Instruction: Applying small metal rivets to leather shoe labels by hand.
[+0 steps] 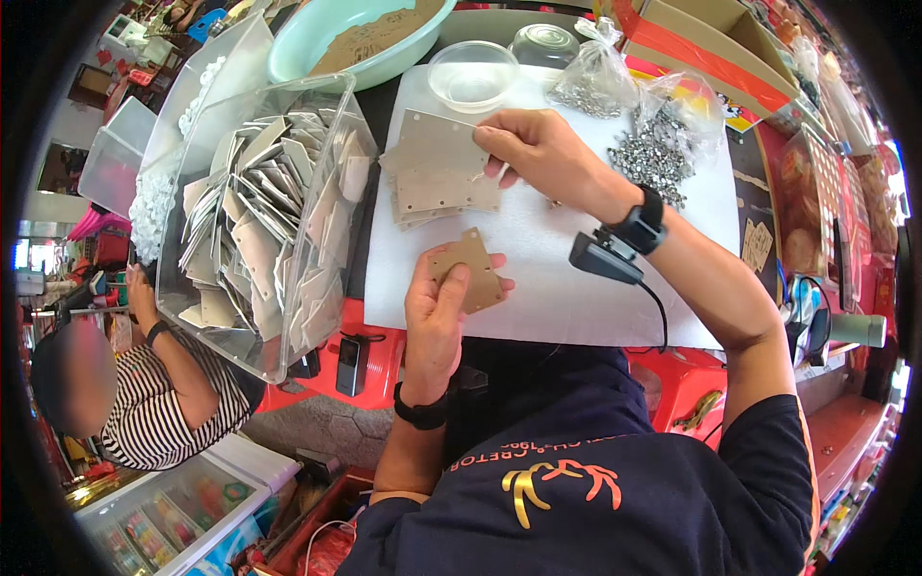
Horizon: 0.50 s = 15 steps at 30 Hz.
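Left hand [437, 307] gripping one tan plate [469, 270]; right hand [538, 154] pinching stack [437, 168].
Risk: stack fanning, sliding off white mat [567, 288] under loose pinch.

A tan punched card piece [471, 272] held flat, just below a fanned stack [434, 171]

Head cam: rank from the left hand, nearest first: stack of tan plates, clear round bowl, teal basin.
From the left hand:
1. Stack of tan plates, just above it on the white mat, under the right hand.
2. Clear round bowl, farther up at the mat's top edge.
3. Teal basin, farthest, top left beyond the mat.
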### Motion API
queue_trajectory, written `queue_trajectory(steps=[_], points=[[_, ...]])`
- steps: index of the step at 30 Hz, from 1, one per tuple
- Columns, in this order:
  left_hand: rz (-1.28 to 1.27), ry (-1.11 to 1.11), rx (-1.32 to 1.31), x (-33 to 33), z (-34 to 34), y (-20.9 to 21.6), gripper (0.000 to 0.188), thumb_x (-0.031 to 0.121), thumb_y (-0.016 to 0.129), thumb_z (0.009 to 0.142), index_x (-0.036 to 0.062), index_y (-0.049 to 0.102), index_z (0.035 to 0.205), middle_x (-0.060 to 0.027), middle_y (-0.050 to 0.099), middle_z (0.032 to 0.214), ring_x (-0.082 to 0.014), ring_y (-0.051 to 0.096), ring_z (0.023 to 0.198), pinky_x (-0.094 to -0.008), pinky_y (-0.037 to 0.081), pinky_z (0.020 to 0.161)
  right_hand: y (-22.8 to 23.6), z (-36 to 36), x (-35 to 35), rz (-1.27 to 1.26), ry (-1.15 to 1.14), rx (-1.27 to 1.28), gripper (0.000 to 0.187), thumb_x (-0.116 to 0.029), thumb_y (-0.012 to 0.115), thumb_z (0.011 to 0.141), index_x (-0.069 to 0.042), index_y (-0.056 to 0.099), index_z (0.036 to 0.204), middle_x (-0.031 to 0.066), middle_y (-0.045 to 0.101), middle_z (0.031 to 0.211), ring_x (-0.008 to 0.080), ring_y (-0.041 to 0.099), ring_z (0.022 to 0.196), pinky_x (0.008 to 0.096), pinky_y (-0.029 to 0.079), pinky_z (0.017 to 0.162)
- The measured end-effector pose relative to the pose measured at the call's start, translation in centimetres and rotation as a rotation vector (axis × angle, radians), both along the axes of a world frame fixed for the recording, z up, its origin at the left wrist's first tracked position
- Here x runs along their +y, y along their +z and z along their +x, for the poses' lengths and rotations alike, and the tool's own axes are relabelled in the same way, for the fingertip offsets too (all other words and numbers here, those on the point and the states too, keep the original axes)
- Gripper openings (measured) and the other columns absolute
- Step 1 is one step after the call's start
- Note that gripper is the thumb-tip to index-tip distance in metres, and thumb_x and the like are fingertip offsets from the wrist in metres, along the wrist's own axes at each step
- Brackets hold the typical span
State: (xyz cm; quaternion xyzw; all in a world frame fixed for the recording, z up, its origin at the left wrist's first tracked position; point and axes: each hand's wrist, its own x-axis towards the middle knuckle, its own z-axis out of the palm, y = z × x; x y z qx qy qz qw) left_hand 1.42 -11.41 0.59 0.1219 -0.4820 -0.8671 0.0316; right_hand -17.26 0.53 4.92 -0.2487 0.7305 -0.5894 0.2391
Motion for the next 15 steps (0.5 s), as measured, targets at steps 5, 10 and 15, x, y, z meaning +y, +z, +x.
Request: queue_trajectory(steps=[5,10,15], points=[[-0.046,0.065,0.046,0.8,-0.6,1.6,0.027,0.012,0.042,0.103,0.0018,0.042,0.128,-0.0221,0.063,0.115,-0.0280,0.069,0.091,-0.0385,0.056,0.083,1.3,2.4,3.6,-0.186,0.018,-0.439,0.027,-0.025,0.057,0.100,0.001,0.064,0.103,0.0018,0.063,0.088,0.0078,0.063,0.075,0.0239,0.055,0.067],[-0.054,0.070,0.105,2.2,-2.3,2.9,0.035,0.022,0.040,0.105,0.0028,0.039,0.134,-0.0225,0.061,0.119,-0.0276,0.068,0.091,-0.0409,0.056,0.084,1.9,4.1,6.8,-0.289,-0.044,-0.551,0.027,-0.023,0.057,0.100,0.002,0.063,0.106,0.0032,0.064,0.088,0.0091,0.064,0.075,0.0255,0.056,0.067],[0.085,-0.091,0.116,4.1,-4.0,3.9,0.060,0.046,0.035,0.103,0.0056,0.029,0.146,-0.0168,0.052,0.131,-0.0284,0.064,0.102,-0.0473,0.054,0.090,1.6,5.3,10.7,-0.398,-0.127,-0.585,0.025,-0.021,0.058,0.098,0.002,0.064,0.107,0.0048,0.065,0.094,0.0119,0.064,0.080,0.0288,0.058,0.072]])
